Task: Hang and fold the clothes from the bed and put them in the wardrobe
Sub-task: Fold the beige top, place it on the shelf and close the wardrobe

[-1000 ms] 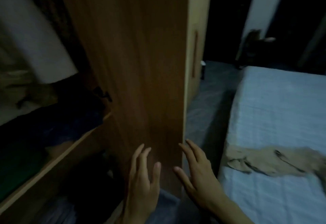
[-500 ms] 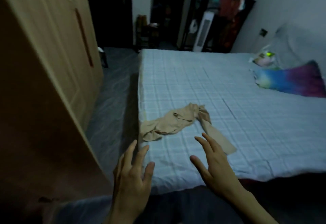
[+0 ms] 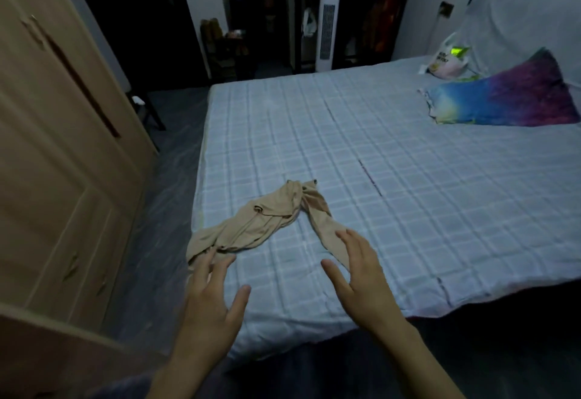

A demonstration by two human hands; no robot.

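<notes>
A bed [image 3: 408, 178] with a pale blue checked sheet fills most of the view. A light wooden wardrobe [image 3: 56, 153] stands along its left side, across a strip of dark floor [image 3: 169, 185], its doors closed with a long dark handle. A multicoloured pillow [image 3: 503, 100] lies at the bed's far right edge, with a white plastic bag [image 3: 446, 60] just behind it near the far right corner. A white tower fan [image 3: 327, 37] stands beyond the far edge of the bed. A crumpled beige garment [image 3: 261, 225] lies near the bed's near left corner, spread in a bent shape. The left hand [image 3: 210, 301] hovers with fingers spread and straight, its fingertips at the garment's left end. The right hand [image 3: 361, 273], likewise loose and holding nothing, overlaps the garment's right end; contact cannot be told.
</notes>
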